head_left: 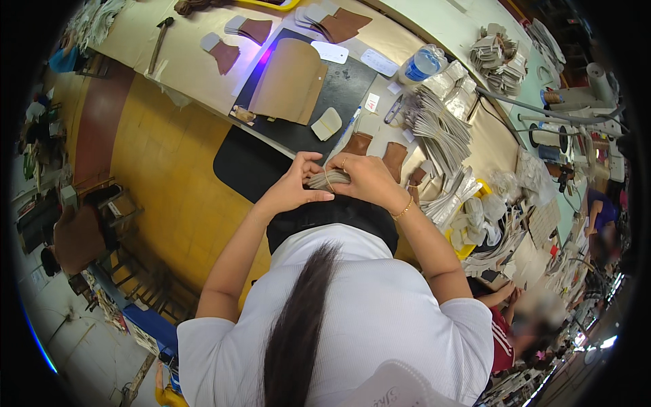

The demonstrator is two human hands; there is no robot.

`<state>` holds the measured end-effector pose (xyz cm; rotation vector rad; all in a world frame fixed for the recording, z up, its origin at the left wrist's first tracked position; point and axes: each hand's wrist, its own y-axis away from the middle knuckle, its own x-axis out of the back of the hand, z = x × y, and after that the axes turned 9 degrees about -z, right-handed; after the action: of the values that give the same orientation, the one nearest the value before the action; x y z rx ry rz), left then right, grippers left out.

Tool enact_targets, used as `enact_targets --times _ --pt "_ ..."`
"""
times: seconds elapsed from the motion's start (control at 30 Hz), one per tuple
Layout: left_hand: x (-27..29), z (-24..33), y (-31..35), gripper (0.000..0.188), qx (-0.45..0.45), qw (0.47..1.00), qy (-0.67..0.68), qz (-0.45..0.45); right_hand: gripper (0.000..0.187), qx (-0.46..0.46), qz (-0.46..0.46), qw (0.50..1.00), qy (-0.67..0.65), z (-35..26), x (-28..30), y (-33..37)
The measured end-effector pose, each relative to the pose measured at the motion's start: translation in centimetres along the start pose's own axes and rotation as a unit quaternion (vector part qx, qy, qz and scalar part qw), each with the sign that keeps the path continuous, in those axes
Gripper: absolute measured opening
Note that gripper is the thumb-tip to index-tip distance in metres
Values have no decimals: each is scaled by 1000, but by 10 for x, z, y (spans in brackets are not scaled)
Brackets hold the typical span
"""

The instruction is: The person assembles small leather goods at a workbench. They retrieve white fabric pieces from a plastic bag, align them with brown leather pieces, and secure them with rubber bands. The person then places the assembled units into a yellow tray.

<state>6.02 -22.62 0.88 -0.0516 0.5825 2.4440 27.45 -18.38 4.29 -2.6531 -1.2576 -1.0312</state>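
A small stack of thin grey pieces [319, 180] is held low over the near edge of the table, in front of my body. My left hand [290, 186] grips its left end, with the thumb along the near side and the fingers curled above. From the other side my right hand [369, 178] closes on the stack. A thin pale band [327, 178] loops over it by my right fingers. Just beyond my right hand lie brown cut pieces [357, 143] with pale ends. Part of the stack is hidden by my fingers.
On the dark mat are a brown cardboard sheet [290, 80] and a cream pad [327, 124]. To the right stand a plastic water bottle [423, 65], fanned grey strips [441, 129] and a yellow tray [465, 251]. A hammer [160, 45] lies far left. A co-worker's arm [498, 296] shows at right.
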Motion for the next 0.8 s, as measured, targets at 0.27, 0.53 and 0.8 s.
enact_targets --times 0.27,0.53,0.8 --pt "-17 26 14 60 -26 998 -38 31 36 34 -16 980 -196 16 -9 7" --pt "-12 -7 7 52 -23 974 206 94 40 -41 110 848 -517 26 -48 17" --pt "-3 4 -4 38 -2 938 325 118 34 -81 219 826 -514 36 -50 24"
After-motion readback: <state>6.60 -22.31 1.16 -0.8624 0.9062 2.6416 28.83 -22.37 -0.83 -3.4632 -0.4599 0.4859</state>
